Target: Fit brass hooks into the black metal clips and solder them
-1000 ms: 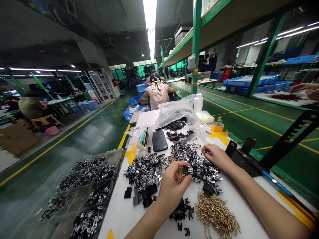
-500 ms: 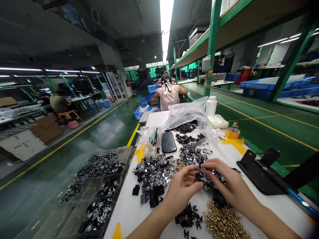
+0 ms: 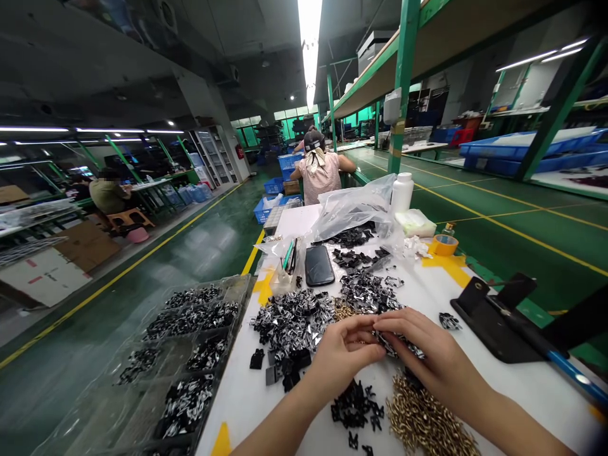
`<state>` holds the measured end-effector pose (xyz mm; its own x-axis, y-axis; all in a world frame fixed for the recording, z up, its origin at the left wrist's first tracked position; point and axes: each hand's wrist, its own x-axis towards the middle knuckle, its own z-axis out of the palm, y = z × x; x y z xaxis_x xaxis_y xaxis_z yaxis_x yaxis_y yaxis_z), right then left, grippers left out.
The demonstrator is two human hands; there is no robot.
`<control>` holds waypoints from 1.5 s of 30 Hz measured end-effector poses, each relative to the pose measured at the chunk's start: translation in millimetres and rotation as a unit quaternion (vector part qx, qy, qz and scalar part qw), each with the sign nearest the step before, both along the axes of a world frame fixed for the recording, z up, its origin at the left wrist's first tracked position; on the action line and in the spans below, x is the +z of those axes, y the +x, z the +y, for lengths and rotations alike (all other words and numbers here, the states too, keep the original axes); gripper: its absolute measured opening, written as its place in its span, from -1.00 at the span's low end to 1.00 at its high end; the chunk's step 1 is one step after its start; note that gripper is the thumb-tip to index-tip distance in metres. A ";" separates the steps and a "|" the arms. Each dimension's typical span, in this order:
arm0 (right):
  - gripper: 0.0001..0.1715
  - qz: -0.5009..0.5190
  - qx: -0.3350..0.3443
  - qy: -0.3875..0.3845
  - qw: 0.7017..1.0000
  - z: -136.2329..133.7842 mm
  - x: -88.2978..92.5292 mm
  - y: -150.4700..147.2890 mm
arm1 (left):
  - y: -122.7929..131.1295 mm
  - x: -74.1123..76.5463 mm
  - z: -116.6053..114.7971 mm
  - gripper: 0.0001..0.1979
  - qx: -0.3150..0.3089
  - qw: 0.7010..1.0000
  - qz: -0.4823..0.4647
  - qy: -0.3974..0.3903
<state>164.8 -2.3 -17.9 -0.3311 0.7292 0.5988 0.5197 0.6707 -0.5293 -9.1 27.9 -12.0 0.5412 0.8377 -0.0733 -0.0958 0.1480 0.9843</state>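
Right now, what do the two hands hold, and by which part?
The left hand and right hand meet over black-and-silver metal pieces; their fingers hide any small piece, so what is held, and where, cannot be told.

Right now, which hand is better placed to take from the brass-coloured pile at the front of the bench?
Probably the right hand: it lies just above the brass-coloured pile, while the left hand sits further off to its left, both hands meeting over black-and-silver parts.

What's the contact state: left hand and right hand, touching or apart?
Touching. The head view shows the left hand and right hand meeting at their fingertips.
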 end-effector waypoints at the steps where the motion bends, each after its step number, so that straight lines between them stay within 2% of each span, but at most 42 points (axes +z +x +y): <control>1: -0.74 0.004 -0.005 -0.001 1.000 -0.5 0.5 -0.1 | -0.4 0.7 0.2 -0.63 -0.002 1.000 -0.002 0.003; 5: -0.73 0.018 -0.028 -0.012 0.999 -2.1 1.9 -1.1 | -0.5 2.9 -0.2 -0.62 -0.014 1.000 -0.007 0.025; 9: -0.72 0.022 -0.020 -0.014 0.999 -2.1 2.0 -1.2 | 0.0 2.9 -0.8 -0.64 -0.011 0.999 0.005 0.030; 18: -0.76 -0.006 -0.058 -0.050 0.997 2.3 -2.2 4.4 | -2.6 9.5 -0.7 -0.66 0.054 0.997 0.009 0.052; 26: -0.78 -0.009 -0.078 -0.050 0.996 3.0 -3.4 5.2 | -1.8 7.7 -1.7 -0.67 0.068 0.995 0.020 0.075; 35: -0.82 0.004 -0.078 -0.076 0.994 3.8 -2.7 5.3 | -1.4 8.1 -3.3 -0.66 0.067 0.992 0.041 0.098; 40: -0.82 -0.005 -0.062 -0.058 0.996 3.0 -1.1 3.0 | -1.8 6.4 -3.4 -0.68 0.092 0.980 0.082 0.158; 45: -0.77 -0.011 -0.049 -0.066 0.997 2.1 -2.3 2.4 | -3.8 5.8 -2.2 -0.70 0.080 0.973 0.106 0.189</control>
